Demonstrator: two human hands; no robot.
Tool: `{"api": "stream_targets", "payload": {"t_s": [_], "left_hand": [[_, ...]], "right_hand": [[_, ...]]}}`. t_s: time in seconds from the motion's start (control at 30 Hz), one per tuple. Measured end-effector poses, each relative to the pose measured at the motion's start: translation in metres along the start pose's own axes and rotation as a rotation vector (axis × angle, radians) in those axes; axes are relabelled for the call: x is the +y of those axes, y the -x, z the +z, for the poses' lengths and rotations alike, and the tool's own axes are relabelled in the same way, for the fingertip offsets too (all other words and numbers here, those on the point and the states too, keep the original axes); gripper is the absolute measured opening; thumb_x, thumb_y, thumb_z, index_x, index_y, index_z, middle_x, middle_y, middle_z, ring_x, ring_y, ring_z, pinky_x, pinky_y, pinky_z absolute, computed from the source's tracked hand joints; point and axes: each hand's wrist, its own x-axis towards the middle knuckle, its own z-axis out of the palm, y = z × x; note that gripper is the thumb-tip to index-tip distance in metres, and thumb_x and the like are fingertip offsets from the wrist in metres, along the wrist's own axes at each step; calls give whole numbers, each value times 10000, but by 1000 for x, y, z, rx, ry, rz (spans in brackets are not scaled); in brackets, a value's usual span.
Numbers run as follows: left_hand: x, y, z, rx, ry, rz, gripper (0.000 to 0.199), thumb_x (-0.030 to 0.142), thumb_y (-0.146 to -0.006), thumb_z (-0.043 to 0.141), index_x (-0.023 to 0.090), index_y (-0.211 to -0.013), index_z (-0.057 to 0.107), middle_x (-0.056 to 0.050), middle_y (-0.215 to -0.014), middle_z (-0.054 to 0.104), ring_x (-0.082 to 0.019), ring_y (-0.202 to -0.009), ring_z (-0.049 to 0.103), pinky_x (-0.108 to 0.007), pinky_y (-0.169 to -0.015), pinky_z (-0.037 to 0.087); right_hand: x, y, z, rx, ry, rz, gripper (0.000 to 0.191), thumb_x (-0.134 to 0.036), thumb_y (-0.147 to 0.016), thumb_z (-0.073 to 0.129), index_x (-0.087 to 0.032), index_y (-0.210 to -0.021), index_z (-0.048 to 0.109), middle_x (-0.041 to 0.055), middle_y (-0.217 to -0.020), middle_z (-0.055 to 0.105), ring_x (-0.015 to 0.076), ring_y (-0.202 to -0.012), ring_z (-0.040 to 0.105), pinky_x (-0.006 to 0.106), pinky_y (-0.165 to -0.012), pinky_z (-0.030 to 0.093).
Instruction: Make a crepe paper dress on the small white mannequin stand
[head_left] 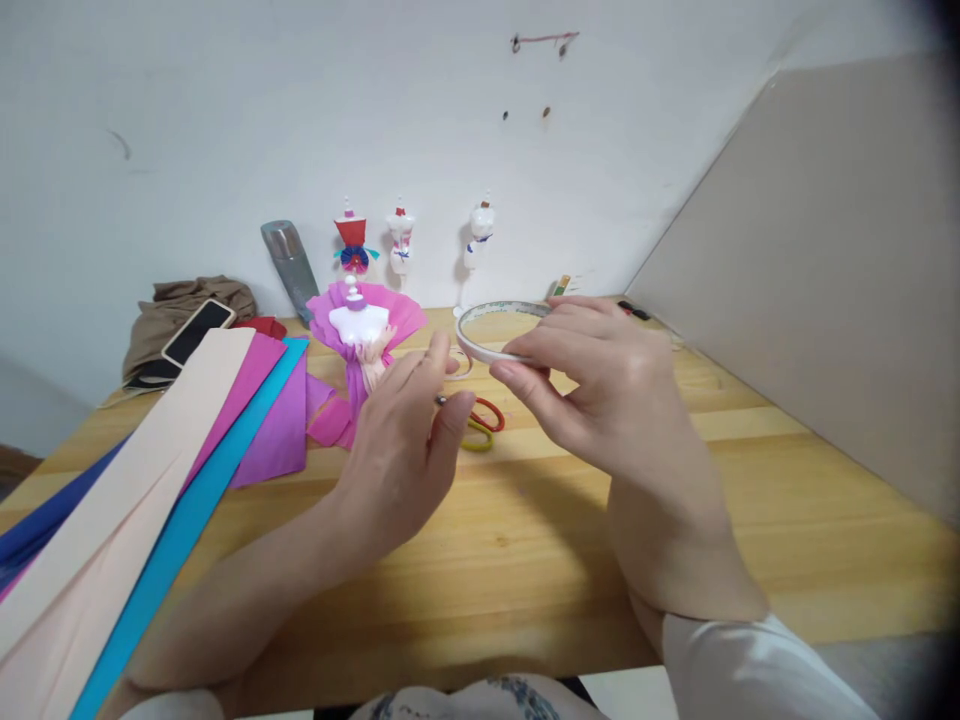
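Note:
My right hand (600, 390) grips a thin roll of white tape (480, 350) by its right side, thumb below and fingers above, holding it over the table. Just left of it, my left hand (409, 440) has its thumb apart from the fingers, and nothing shows in it. Behind its fingertips stands a small white dress form (360, 324) wrapped in purple and pale pink crepe paper (405, 312); I cannot tell whether the fingers touch it. Scissors with red and yellow handles (480, 438) lie beyond my left thumb, partly hidden by the hand. Another thin ring-shaped roll (462, 372) lies behind them, also partly covered.
Long paper strips in cream, pink and blue (187, 520) fan across the table's left side. A phone (199, 333) rests on brown cloth (161, 315) behind them. A grey bottle (289, 265) leans against the wall, near several small dress forms (401, 240). A panel (825, 270) borders the right.

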Motion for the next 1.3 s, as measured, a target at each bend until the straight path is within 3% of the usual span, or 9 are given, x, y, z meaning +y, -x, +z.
{"api": "stream_targets", "payload": {"t_s": [0.23,0.4,0.5,0.7,0.97,1.1,1.3], "left_hand": [[3,-6,14,-34,138,-55,236,371,-1006,509,217,-1109,656,-62,-1036,673,-229,-900,638,-353,-820,523],[-1,-4,22,-8,183,-3,256,347,-1005,518,231,-1173,672,-64,-1055,702,-250,-1037,645,-392,-994,492],[-5,-2,23,3,202,20,268,347,-992,556,244,-1202,687,-64,-1104,719,-254,-1089,645,-404,-1024,487],[-11,-1,22,70,252,-104,266,359,-948,621,232,-1157,726,-57,-1096,759,-211,-892,704,-334,-746,581],[-14,-16,25,147,335,-117,42,220,-779,715,187,-778,688,-9,-751,747,-144,-651,696,-243,-583,566],[-14,-14,26,104,312,-98,114,187,-817,640,194,-703,626,21,-672,702,-112,-605,659,-210,-559,530],[-8,-1,24,-32,299,-217,154,225,-858,610,192,-709,592,20,-648,685,-94,-604,628,-195,-583,500]], "right_hand": [[-2,1,1,7,95,-28,388,-418,-1024,476,-274,-680,584,25,-590,560,219,-644,557,464,-901,447],[0,2,0,7,117,-18,387,-391,-1019,481,-273,-665,581,24,-585,548,223,-656,560,484,-959,433],[1,2,1,2,144,-33,380,-382,-1019,485,-278,-670,593,24,-593,557,226,-668,568,489,-972,430],[6,2,0,-3,173,-46,362,-359,-1011,507,-264,-670,581,23,-612,588,202,-616,547,462,-930,455],[6,3,-11,-134,191,-98,358,-334,-1026,501,-216,-702,599,8,-635,616,170,-631,582,387,-887,477],[7,2,-16,-228,98,-108,411,-359,-1043,481,-213,-675,591,1,-587,576,157,-595,543,371,-843,473],[20,1,-26,-385,-211,-123,406,-423,-1044,509,-207,-757,697,3,-599,625,130,-575,567,282,-593,429]]}}
